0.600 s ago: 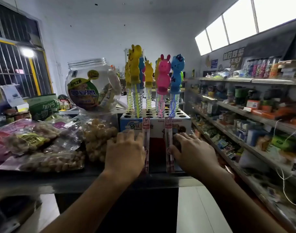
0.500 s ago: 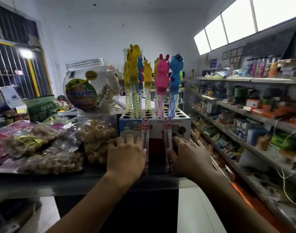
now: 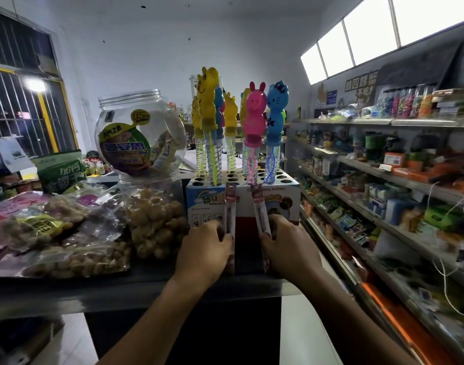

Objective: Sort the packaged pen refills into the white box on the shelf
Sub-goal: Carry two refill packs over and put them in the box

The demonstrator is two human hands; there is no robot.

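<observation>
Closed up since half a second back: fingers (image 3: 221,237) then laid out flat, now curled round the packs. Right pack (image 3: 259,209) tipped as well, top leaning toward 11 o'clock where earlier it stood straight

Left hand (image 3: 204,248) wrapped round the lower end of left pack (image 3: 230,206), thumb and fingertips nipping its edge. Right hand (image 3: 288,246) gripping right pack the same way, low down. Both packs long and thin, long axis near vertical, running 6 to 12 o'clock, printed headers up. Close together but apart, with a dark red gap between. Lower ends hidden behind the hands, so cannot tell whether resting on the counter (image 3: 67,291) or standing in something

Directly behind at 12 o'clock: bubble box (image 3: 283,204), white-sided, top full of round holes, wands (image 3: 254,119) upright in some, most of the front holes vacant. Cannot say whether this is the white box meant. At 10 o'clock a clear jar (image 3: 141,133), tilted, a few sachets inside, otherwise mostly air. Snack bags (image 3: 67,233) at 9 o'clock on the counter. Shelf (image 3: 383,177) at 3 o'clock crowded and blurred, with no white box made out there for certain

Judging by that: neither hand nearer, each already loaded. Next move probably a lift straight up along the long axis, then a carry toward wherever the box sits
</observation>
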